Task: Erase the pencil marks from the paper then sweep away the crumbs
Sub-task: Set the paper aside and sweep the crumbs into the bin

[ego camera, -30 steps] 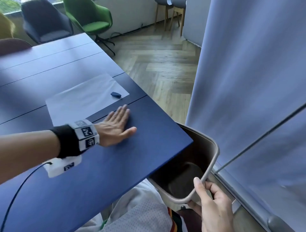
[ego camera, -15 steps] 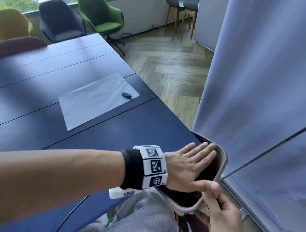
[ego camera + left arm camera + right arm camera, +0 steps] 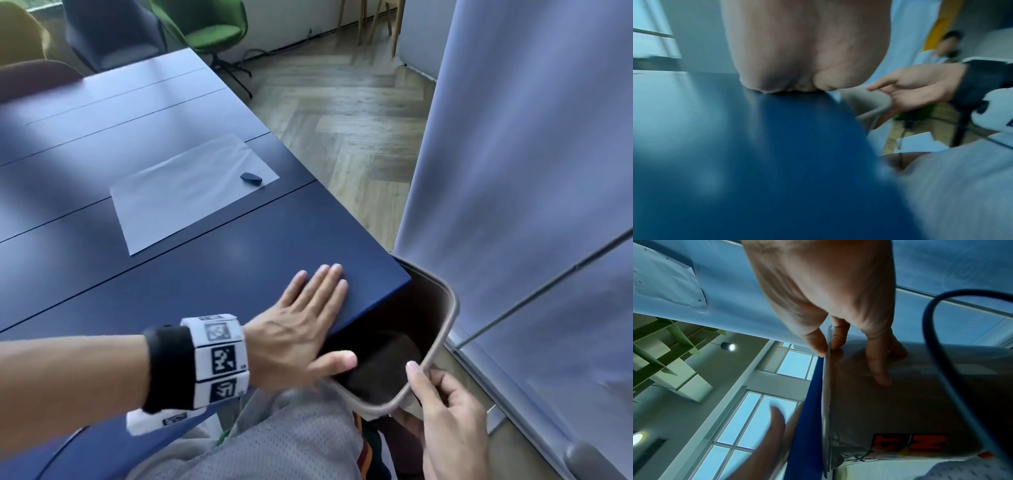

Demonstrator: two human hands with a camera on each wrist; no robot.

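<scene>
Bin (image 3: 442, 308) mouth sits just past flat, open-fingered left hand (image 3: 301, 329) at table (image 3: 205, 291) corner, below the edge, right hand (image 3: 445, 407) pinching its near rim.

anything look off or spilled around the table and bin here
Nothing stands out. The paper lies flat on the table with the eraser near its corner. The right hand holds the bin tilted under the table's corner on purpose, while the left hand lies flat at the edge. Any crumbs are too small to see.
</scene>
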